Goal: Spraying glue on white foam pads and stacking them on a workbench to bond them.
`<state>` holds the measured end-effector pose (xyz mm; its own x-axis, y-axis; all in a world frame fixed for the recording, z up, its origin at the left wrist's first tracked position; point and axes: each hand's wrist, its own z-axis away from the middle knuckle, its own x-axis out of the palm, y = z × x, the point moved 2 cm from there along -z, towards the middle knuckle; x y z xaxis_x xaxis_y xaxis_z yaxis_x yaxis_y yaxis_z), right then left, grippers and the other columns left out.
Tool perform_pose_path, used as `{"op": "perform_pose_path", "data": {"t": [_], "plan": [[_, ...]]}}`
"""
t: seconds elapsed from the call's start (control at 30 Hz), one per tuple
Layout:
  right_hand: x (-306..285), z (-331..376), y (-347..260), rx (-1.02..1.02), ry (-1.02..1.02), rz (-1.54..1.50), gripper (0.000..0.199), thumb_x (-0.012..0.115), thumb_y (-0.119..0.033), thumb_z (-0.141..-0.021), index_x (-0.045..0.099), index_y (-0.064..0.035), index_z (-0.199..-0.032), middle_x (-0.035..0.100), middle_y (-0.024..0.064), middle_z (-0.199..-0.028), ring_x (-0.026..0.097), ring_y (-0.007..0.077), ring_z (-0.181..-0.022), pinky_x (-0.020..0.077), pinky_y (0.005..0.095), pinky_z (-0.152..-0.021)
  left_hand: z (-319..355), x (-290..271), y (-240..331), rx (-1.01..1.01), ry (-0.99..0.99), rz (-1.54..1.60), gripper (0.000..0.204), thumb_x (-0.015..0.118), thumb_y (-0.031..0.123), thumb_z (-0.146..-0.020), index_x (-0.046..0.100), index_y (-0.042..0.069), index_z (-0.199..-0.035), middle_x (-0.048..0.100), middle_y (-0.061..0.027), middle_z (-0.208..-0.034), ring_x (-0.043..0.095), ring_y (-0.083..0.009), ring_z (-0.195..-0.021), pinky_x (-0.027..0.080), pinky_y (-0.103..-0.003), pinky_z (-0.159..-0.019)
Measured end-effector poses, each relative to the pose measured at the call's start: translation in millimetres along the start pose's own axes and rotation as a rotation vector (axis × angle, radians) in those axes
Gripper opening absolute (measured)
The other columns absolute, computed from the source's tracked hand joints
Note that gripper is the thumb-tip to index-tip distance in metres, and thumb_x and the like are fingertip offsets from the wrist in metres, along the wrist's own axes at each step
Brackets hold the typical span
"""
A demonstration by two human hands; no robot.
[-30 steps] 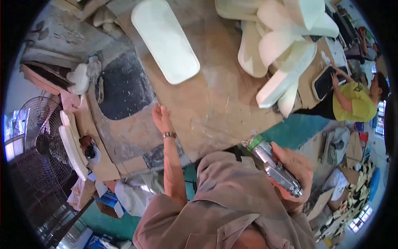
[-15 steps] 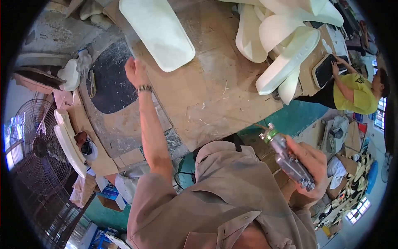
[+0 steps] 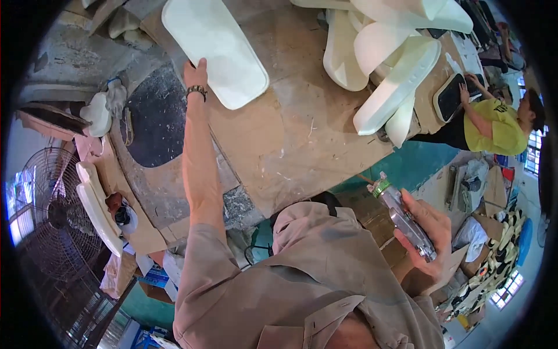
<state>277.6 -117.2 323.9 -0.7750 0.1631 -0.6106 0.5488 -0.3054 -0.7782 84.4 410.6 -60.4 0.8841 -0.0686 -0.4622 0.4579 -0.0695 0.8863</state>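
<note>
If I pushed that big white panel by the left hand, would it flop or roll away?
Probably no flopping: the white panel looks fairly stiff, with a smooth, crease-free top and neat, even edges. Rolling seems unlikely, since it's broad and appears to lie flat on the brown cardboard. I can't tell how heavy it is.

Panel (image 3: 218, 55) cream-white; spray gun (image 3: 408, 221) silver, ring (image 3: 381, 187) green; cardboard (image 3: 308, 139) brown; patch (image 3: 156, 119) black, white-speckled.
</note>
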Motion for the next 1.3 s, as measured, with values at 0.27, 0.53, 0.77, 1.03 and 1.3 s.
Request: {"op": "perform_pose_path", "data": {"t": [0.27, 0.53, 0.77, 1.03, 1.3], "plan": [[45, 29, 33, 0.057, 0.057, -0.137, 0.058, 0.078, -0.002, -0.079, 0.062, 0.0032, -0.135, 0.07, 0.0203, -0.102, 0.07, 0.0341, -0.088, 0.0529, 0.0354, -0.08, 120, -55, -47, 0.036, 0.248, 0.415, 0.065, 0.071, 0.002, -0.092, 0.039, -0.007, -0.148, 0.054, -0.0182, -0.146, 0.052, -0.0278, -0.133, 0.04, -0.04, -0.113], [55, 52, 65, 0.124, -0.001, -0.159, 0.053, 0.078, -0.006, -0.081, 0.063, 0.0052, -0.13, 0.07, 0.0237, -0.105, 0.068, 0.0438, -0.093, 0.0537, 0.0425, -0.081, 340, -128, -46, -0.542, 0.331, 0.932, 0.046, 0.056, 0.008, -0.104, 0.042, 0.001, -0.147, 0.058, -0.0199, -0.137, 0.061, -0.0381, -0.12, 0.062, -0.062, -0.084], [46, 75, 90, 0.117, 0.147, -0.079, 0.053, 0.076, -0.006, -0.079, 0.064, 0.003, -0.13, 0.07, 0.0246, -0.105, 0.067, 0.0454, -0.093, 0.0533, 0.0447, -0.081, 331, -109, 88, -0.316, 0.125, 1.233, 0.052, 0.06, 0.012, -0.104, 0.04, 0.005, -0.151, 0.057, -0.0155, -0.14, 0.061, -0.0356, -0.121, 0.059, -0.06, -0.091], [63, 115, 121, 0.033, 0.235, -0.069, 0.055, 0.078, -0.01, -0.079, 0.063, 0.0068, -0.13, 0.069, 0.0265, -0.105, 0.067, 0.0451, -0.097, 0.0534, 0.0459, -0.083, -105, -199, 435, 0.086, -0.313, 1.384, 0.09, 0.05, 0.06, -0.103, 0.019, -0.005, -0.157, 0.047, -0.0259, -0.149, 0.05, -0.0464, -0.133, 0.042, -0.064, -0.114], [71, 116, 118, 0.353, 0.296, -0.264, 0.054, 0.074, -0.006, -0.081, 0.061, 0.0104, -0.131, 0.069, 0.0274, -0.102, 0.07, 0.0394, -0.089, 0.0537, 0.0401, -0.079, -5, -13, 388, 0.712, -0.264, 0.056, 0.046, 0.066, 0.036, -0.095, 0.062, 0.012, -0.134, 0.076, -0.0158, -0.1, 0.073, -0.0309, -0.091, 0.057, -0.044, -0.081]]}}
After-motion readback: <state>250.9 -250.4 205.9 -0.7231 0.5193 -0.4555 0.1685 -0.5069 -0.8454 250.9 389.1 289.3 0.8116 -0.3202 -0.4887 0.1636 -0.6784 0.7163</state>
